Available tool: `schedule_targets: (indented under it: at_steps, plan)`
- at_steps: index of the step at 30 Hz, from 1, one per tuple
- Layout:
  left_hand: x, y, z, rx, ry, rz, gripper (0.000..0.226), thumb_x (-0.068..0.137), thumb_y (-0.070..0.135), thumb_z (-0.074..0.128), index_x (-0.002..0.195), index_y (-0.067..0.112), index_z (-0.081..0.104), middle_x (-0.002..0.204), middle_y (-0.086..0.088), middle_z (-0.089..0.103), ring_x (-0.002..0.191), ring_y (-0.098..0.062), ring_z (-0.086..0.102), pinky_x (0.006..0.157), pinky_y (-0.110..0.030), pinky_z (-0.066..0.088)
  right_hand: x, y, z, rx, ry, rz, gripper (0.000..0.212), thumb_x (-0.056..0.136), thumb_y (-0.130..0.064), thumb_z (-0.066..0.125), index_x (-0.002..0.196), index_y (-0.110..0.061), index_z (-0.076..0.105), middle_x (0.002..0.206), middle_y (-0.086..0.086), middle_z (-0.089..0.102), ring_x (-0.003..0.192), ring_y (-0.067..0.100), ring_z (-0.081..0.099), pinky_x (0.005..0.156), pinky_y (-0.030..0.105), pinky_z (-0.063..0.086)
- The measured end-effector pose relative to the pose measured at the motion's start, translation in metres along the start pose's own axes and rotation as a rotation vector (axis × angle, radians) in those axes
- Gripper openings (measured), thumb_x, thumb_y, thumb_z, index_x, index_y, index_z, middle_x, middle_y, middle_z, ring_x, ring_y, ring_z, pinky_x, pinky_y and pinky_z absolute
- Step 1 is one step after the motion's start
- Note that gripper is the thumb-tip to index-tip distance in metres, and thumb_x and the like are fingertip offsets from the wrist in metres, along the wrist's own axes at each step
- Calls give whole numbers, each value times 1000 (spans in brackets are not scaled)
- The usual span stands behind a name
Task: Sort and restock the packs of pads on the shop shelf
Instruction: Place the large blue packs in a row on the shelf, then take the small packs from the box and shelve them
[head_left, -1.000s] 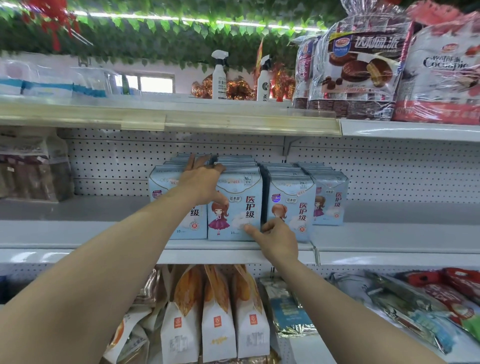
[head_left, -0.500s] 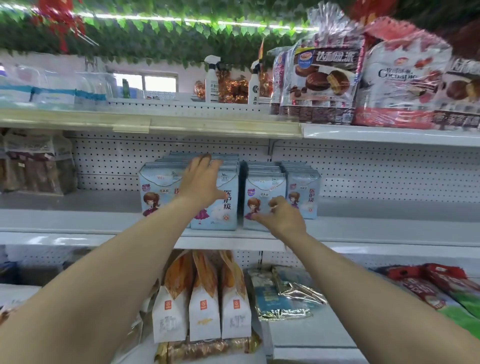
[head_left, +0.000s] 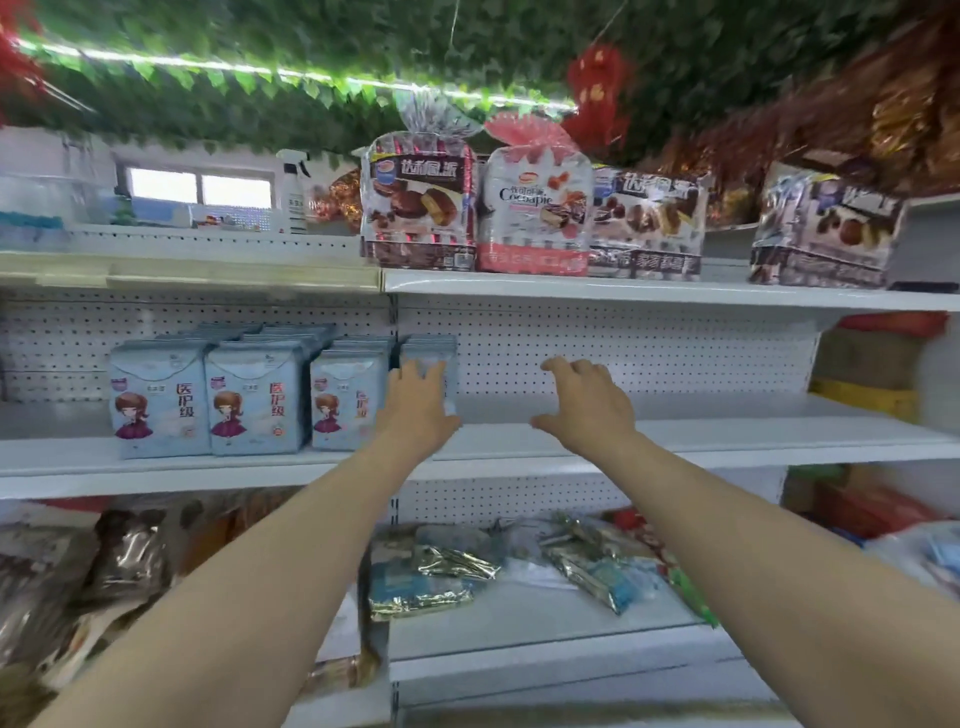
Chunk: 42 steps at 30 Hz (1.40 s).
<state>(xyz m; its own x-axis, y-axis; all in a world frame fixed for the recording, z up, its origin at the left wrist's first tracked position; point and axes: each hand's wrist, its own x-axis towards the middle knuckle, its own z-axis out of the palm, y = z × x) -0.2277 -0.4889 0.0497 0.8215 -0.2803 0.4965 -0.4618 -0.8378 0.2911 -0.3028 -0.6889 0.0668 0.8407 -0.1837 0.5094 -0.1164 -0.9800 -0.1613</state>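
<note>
Four rows of packs: the light-blue packs of pads (head_left: 254, 395) stand upright on the left half of the middle shelf (head_left: 727, 436). Three rows front near its front edge, and the rightmost row (head_left: 431, 348) sits further back towards the pegboard.
Handling: judged light and soft, thin film over squashy padding. The film is probably slick, so a pack may tip or slide when nudged. They do not look fragile.
Where to take hold: best across the two narrow sides of a pack, or flat on the front face to push a whole row square.
Left hand (head_left: 415, 402): fingers laid fairly straight against the front of the rightmost row, touching rather than clasping. Blur hides the thumb.
Right hand (head_left: 587, 405): hovers over the bare right part of the shelf, apart from the packs, fingers loosely curled and holding nothing.
Change: half a second earlier the left hand lay on the second row's front pack and the right hand touched the third row's lower front. Now the left is at the fourth row and the right is off the packs.
Upper shelf: bags of chocolate pies (head_left: 421, 208).
</note>
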Motion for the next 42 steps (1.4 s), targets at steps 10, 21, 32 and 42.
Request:
schedule_targets:
  at_steps: [10,21,32,42]
  plan:
    - [-34,164,66,-106,-88,102,74,93,37,66,153,16,28,156,-13,25,144,-31,22,102,-46,42,-77,149,-48,-26,0,159,72,89,-45,71,148,-22,38,143,12,49,133,32,43,97,44,48]
    - [-11,289,151,-157,-212,249,72,96,38,61,154,15,25,158,-13,22,144,-34,18,103,-47,42,-100,277,-54,-78,-5,374,75,89,-47,71,149,-17,37,141,13,50,132,32,42,98,46,49]
    - [50,410,265,-218,-320,404,68,94,36,63,151,15,31,153,-12,27,140,-32,24,95,-47,46,-80,423,-35,-119,21,598,70,87,-44,71,144,-17,43,136,14,55,126,35,47,93,44,46]
    - [49,504,412,-251,-440,465,56,94,34,62,143,15,44,141,-11,42,131,-31,40,99,-46,45,-99,589,39,-66,-161,700,63,90,-48,69,137,-11,48,130,19,53,120,37,53,89,40,46]
